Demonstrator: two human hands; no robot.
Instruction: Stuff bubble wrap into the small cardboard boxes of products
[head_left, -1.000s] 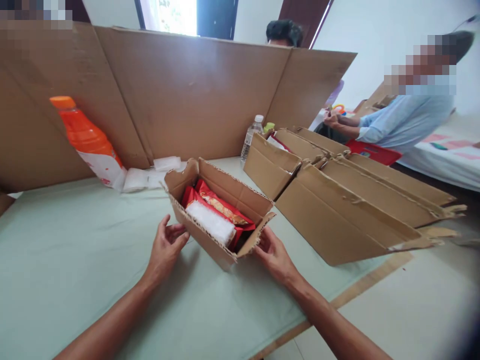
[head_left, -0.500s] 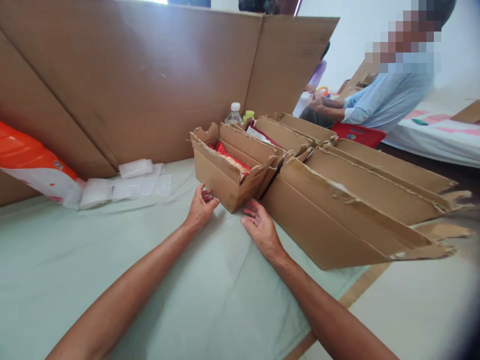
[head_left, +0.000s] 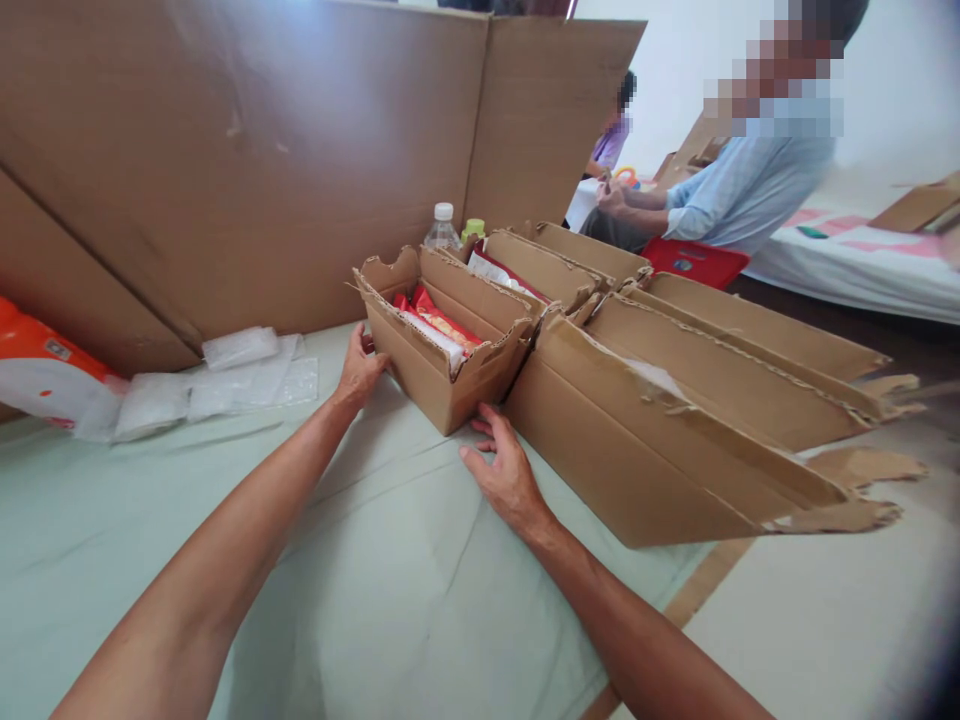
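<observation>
A small open-topped cardboard box (head_left: 409, 372) with torn, uneven rims stands on the pale green cloth (head_left: 375, 560). Inside it lie red printed packets (head_left: 442, 325) and something white. My left hand (head_left: 361, 370) is at the box's left side, its thumb by the front wall and its fingers apart, seemingly touching the cardboard. Close to the box's near bottom corner, my right hand (head_left: 506, 475) has its fingers spread and its fingertips at the base. Neither hand is wrapped round the box.
Larger cardboard boxes (head_left: 637, 450) stand close on the right. Behind are a clear bottle (head_left: 442, 228) and a tall cardboard panel (head_left: 315, 170). Clear plastic packets (head_left: 240, 375) and an orange-and-white bag (head_left: 52, 365) lie at left. A person in a light blue shirt (head_left: 750, 190) sits beyond.
My left hand has moved up and left along the box's side. The view has shifted slightly, and more of the red packets shows inside the box. My right hand stays by the near corner.
</observation>
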